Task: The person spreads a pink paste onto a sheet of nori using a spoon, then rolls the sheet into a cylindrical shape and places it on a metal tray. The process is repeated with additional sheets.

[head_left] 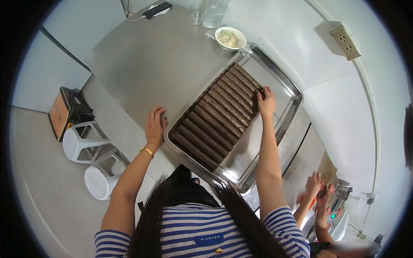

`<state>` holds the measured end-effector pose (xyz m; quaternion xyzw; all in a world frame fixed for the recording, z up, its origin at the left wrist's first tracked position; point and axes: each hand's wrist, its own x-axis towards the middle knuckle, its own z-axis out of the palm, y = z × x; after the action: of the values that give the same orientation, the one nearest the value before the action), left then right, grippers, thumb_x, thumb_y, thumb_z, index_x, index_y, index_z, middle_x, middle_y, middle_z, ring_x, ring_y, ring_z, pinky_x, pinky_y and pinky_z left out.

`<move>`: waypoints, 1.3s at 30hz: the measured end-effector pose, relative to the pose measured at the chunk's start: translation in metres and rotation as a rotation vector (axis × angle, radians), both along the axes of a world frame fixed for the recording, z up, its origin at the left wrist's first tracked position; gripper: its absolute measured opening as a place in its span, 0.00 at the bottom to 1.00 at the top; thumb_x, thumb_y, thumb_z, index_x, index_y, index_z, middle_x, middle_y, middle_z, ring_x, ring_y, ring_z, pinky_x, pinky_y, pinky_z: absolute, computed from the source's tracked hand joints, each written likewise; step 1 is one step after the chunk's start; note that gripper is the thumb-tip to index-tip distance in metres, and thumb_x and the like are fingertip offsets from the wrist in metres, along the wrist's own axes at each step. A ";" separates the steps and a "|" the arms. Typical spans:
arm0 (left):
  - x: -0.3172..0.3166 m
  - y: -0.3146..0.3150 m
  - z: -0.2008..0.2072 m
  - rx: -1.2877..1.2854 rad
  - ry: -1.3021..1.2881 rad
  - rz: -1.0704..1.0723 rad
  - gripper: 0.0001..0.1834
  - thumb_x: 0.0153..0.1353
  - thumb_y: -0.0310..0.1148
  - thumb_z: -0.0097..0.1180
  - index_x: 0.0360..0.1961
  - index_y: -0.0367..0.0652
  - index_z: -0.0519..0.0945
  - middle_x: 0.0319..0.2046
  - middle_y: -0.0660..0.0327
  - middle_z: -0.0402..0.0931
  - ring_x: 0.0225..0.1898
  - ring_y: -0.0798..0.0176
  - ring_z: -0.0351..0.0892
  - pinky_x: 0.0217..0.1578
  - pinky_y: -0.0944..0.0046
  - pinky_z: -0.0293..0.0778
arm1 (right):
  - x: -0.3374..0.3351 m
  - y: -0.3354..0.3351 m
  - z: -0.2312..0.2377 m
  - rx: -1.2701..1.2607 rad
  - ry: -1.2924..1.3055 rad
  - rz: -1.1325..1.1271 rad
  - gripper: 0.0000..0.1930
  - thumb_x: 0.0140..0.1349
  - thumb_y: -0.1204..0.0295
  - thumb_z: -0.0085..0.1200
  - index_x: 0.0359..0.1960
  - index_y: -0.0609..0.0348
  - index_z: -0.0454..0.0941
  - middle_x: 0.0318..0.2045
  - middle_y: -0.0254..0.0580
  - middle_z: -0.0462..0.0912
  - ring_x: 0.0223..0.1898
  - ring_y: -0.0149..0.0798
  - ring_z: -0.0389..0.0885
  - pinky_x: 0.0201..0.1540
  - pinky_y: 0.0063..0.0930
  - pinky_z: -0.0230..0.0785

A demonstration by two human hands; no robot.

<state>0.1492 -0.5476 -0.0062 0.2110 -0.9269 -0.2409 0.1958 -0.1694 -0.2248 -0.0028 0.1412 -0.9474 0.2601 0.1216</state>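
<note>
A row of long, dark brown rolls point(219, 107) lies side by side in a large shiny metal tray point(286, 124). They look speckled or coated, and I cannot make out what they are made of. At the row's right side, my right hand point(266, 102) has its thumb and fingers closed about the end of one roll. My left hand point(155, 124) rests at the table's edge beside the tray's left corner, fingers apart and holding nothing. A gold-coloured bracelet point(147, 152) circles my left wrist.
Behind the tray stand a white bowl of pale food point(231, 38) and a clear pitcher point(215, 13). A black phone point(157, 10) lies far left on the metal table point(142, 60). White stools point(101, 181) stand at left. Another person's hands point(315, 185) work at lower right.
</note>
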 end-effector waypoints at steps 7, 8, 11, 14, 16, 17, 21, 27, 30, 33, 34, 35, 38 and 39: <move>0.001 0.001 -0.004 0.003 0.009 0.001 0.18 0.57 0.25 0.56 0.50 0.44 0.73 0.56 0.58 0.68 0.58 0.49 0.67 0.59 0.53 0.66 | 0.015 -0.002 0.019 0.042 0.104 -0.007 0.24 0.59 0.63 0.59 0.57 0.56 0.76 0.60 0.49 0.74 0.59 0.53 0.73 0.62 0.42 0.64; 0.001 0.001 -0.005 0.007 0.013 -0.005 0.18 0.57 0.25 0.56 0.50 0.45 0.72 0.56 0.58 0.68 0.58 0.49 0.67 0.59 0.53 0.67 | 0.025 -0.003 0.024 -0.023 0.077 0.009 0.24 0.59 0.64 0.59 0.57 0.56 0.76 0.59 0.50 0.74 0.59 0.54 0.73 0.62 0.41 0.64; 0.002 0.000 -0.005 0.008 0.024 -0.017 0.19 0.56 0.24 0.56 0.50 0.45 0.72 0.57 0.58 0.68 0.58 0.49 0.67 0.59 0.53 0.67 | 0.065 -0.012 0.038 -0.172 0.051 0.053 0.23 0.57 0.71 0.60 0.57 0.59 0.76 0.58 0.54 0.73 0.58 0.56 0.73 0.60 0.40 0.66; 0.002 0.000 -0.003 0.009 0.030 -0.021 0.19 0.56 0.24 0.55 0.51 0.45 0.72 0.57 0.59 0.68 0.59 0.49 0.67 0.59 0.53 0.66 | 0.125 -0.016 0.048 -0.303 0.026 0.149 0.23 0.57 0.76 0.59 0.56 0.60 0.76 0.58 0.53 0.73 0.58 0.55 0.73 0.61 0.40 0.66; 0.002 0.001 -0.003 0.007 0.033 -0.027 0.19 0.56 0.23 0.55 0.51 0.45 0.72 0.57 0.58 0.68 0.59 0.49 0.67 0.59 0.54 0.66 | 0.169 -0.015 0.055 -0.405 -0.118 0.163 0.21 0.57 0.78 0.57 0.55 0.61 0.77 0.57 0.52 0.73 0.58 0.55 0.74 0.61 0.39 0.66; 0.002 0.000 -0.004 0.005 0.035 -0.032 0.19 0.57 0.23 0.55 0.51 0.45 0.72 0.58 0.58 0.68 0.59 0.49 0.67 0.59 0.54 0.66 | 0.192 -0.012 0.059 -0.378 -0.100 0.192 0.20 0.57 0.79 0.57 0.54 0.61 0.77 0.56 0.51 0.74 0.57 0.55 0.74 0.60 0.39 0.67; 0.001 -0.006 -0.017 -0.036 0.053 -0.050 0.19 0.58 0.23 0.54 0.51 0.44 0.72 0.58 0.56 0.68 0.59 0.48 0.67 0.58 0.53 0.66 | 0.279 0.018 0.074 -0.356 -0.168 0.244 0.19 0.57 0.81 0.56 0.52 0.59 0.78 0.56 0.49 0.74 0.55 0.52 0.76 0.57 0.40 0.70; -0.003 -0.034 -0.039 0.193 0.068 -0.159 0.18 0.62 0.22 0.50 0.54 0.39 0.71 0.57 0.53 0.69 0.57 0.51 0.69 0.60 0.55 0.64 | 0.385 0.110 0.086 -0.332 -0.145 0.081 0.17 0.56 0.82 0.56 0.49 0.60 0.80 0.51 0.47 0.78 0.52 0.48 0.78 0.54 0.35 0.72; 0.000 -0.027 -0.016 0.453 0.364 0.022 0.18 0.65 0.24 0.46 0.56 0.35 0.69 0.55 0.55 0.72 0.57 0.56 0.71 0.58 0.58 0.67 | 0.433 0.173 0.085 -0.342 -0.124 -0.092 0.18 0.56 0.84 0.55 0.48 0.60 0.80 0.49 0.47 0.79 0.52 0.48 0.78 0.56 0.34 0.69; 0.016 0.023 0.041 0.600 0.515 -0.016 0.16 0.66 0.23 0.44 0.55 0.37 0.70 0.49 0.57 0.73 0.53 0.59 0.73 0.57 0.59 0.68 | 0.474 0.230 0.078 -0.381 -0.086 -0.350 0.17 0.54 0.84 0.54 0.45 0.61 0.81 0.46 0.46 0.81 0.50 0.48 0.80 0.54 0.33 0.70; 0.028 0.051 0.059 0.642 0.526 -0.067 0.16 0.66 0.23 0.43 0.54 0.38 0.70 0.47 0.57 0.73 0.52 0.59 0.73 0.57 0.60 0.68 | 0.484 0.246 0.075 -0.390 -0.085 -0.438 0.16 0.54 0.85 0.54 0.45 0.61 0.82 0.46 0.46 0.81 0.50 0.47 0.80 0.54 0.32 0.70; 0.040 0.084 0.074 0.744 0.426 -0.286 0.14 0.67 0.23 0.44 0.53 0.38 0.71 0.46 0.58 0.73 0.50 0.62 0.73 0.56 0.61 0.69 | 0.493 0.260 0.073 -0.440 -0.080 -0.528 0.16 0.54 0.86 0.52 0.44 0.62 0.82 0.45 0.47 0.82 0.48 0.46 0.81 0.51 0.30 0.71; 0.066 0.195 0.096 0.953 0.055 -0.847 0.10 0.66 0.22 0.49 0.47 0.39 0.76 0.41 0.62 0.75 0.43 0.69 0.76 0.49 0.68 0.74 | 0.508 0.300 0.073 -0.459 -0.006 -0.677 0.15 0.58 0.85 0.49 0.45 0.63 0.82 0.45 0.42 0.81 0.44 0.34 0.79 0.47 0.24 0.71; 0.065 0.231 0.095 0.951 -0.143 -1.031 0.11 0.67 0.22 0.47 0.50 0.38 0.75 0.42 0.60 0.78 0.43 0.66 0.78 0.48 0.66 0.75 | 0.509 0.312 0.072 -0.503 0.008 -0.722 0.14 0.59 0.84 0.49 0.45 0.63 0.82 0.46 0.42 0.81 0.44 0.34 0.79 0.48 0.24 0.71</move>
<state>0.2143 -0.3169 0.0888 -0.1770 -0.7134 -0.6676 -0.1183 0.3394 0.0868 0.0692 -0.2316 -0.8427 0.4230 0.2392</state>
